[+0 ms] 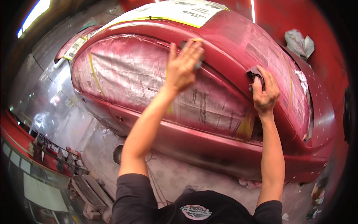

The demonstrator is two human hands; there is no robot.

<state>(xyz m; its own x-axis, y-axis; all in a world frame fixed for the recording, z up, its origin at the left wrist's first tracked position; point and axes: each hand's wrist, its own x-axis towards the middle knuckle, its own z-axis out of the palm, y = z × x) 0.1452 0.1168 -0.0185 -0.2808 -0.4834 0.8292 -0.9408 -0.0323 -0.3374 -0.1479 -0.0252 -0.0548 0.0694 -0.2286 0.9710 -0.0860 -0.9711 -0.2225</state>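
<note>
My left hand (183,67) lies with its fingers stretched over a grey sanding pad (198,64) with a yellow edge, pressing it to the red roof rail (220,61) of a car. The fingers cover most of the pad. Farther right along the same rail, my right hand (266,91) is curled round a crumpled dark cloth (255,71), which touches the rail. Below the rail, the side windows are masked with pink-stained paper (130,71). The car's paint looks dull red, with paler patches.
More masking paper (257,52) covers the glass at right, and a pale sheet edged with yellow tape (194,13) lies on the roof. A crumpled grey plastic bag (299,43) is at the far right. Metal stands (89,194) and a cable (158,186) are on the floor at lower left.
</note>
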